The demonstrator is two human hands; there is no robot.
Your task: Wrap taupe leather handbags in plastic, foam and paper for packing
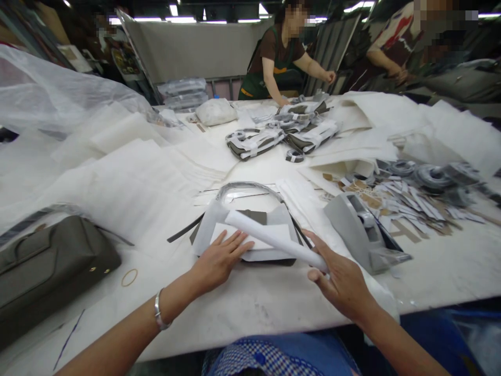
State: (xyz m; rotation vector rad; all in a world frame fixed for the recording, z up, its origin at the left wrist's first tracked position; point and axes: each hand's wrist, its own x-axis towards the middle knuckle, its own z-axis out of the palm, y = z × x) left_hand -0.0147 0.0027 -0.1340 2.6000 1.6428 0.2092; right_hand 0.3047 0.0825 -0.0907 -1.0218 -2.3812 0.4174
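Observation:
In front of me on the table lies a dark grey-green handbag [279,260], partly covered by white wrapping, with its handle [254,185] wrapped in clear film. My left hand [223,256] lies on a white sheet [274,232] over the bag, fingers stretched out and flat. A white roll [274,238], perhaps paper or foam, slants across the bag. My right hand [338,277] grips its near right end between thumb and fingers. A dark strap end [183,227] sticks out on the bag's left side.
A larger dark bag [58,261] and a rubber band [129,278] are at left. On the right stand a grey tape dispenser [358,230] and scattered tags [407,198]. White sheets [129,167] spread behind. Wrapped bags [256,143] lie near a co-worker [274,57] opposite.

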